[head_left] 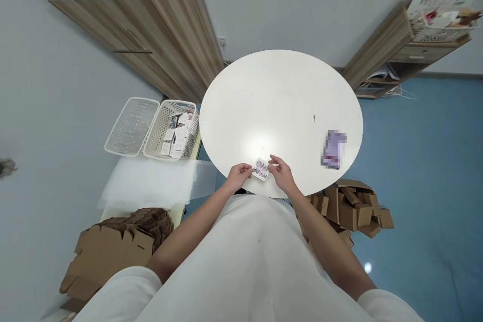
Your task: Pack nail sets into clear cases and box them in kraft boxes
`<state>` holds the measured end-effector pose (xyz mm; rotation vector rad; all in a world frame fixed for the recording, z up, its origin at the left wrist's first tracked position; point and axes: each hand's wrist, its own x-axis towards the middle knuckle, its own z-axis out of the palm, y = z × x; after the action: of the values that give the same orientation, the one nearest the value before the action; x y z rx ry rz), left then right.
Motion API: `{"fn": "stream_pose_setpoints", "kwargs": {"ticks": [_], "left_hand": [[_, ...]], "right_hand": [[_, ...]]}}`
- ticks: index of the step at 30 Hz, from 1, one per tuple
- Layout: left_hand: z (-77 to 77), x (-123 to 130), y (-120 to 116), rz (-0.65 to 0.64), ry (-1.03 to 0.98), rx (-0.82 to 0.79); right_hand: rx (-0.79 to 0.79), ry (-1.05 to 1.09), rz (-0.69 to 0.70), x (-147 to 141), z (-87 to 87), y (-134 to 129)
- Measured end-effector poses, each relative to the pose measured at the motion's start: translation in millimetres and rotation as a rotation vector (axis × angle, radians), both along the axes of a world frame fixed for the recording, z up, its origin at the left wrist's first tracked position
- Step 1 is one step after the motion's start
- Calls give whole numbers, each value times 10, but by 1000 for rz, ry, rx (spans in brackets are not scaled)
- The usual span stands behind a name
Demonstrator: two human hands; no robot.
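Note:
A small white pack of press-on nails (260, 169), with rows of shiny purplish nails, is at the near edge of the round white table (279, 95). My left hand (239, 176) pinches its left edge between thumb and fingers. At the pack's right edge is my right hand (281, 173), its thumb and fingers bent around that side. Whether the pack rests on the tabletop or is held just above it, I cannot tell.
A blurred purple packet (334, 149) lies on the table's right side. To the left, a white lidded basket (153, 136) holds several white packs. Flattened cardboard (109, 251) is at lower left; small cardboard boxes (354, 209) sit at lower right. A wooden cabinet (169, 35) stands behind left.

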<state>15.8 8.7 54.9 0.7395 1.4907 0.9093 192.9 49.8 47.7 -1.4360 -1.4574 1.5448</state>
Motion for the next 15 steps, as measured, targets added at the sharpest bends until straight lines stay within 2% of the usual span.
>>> {"fn": "stream_pose_setpoints", "kwargs": {"ticks": [2,7,11,15], "left_hand": [[-55,-124,-41,86,11,-33],[-109,-433,-69,213,-8,-93],[-165,-670,-32,236,16,-77],[-245,-952,3,227,165,19]], "right_hand": [[91,-56,43,-126,4,-32],[334,-177,321,-478,-7,-66],[371,-278,352,-796,-77,26],[366,-326,393,-1142,-160,160]]}}
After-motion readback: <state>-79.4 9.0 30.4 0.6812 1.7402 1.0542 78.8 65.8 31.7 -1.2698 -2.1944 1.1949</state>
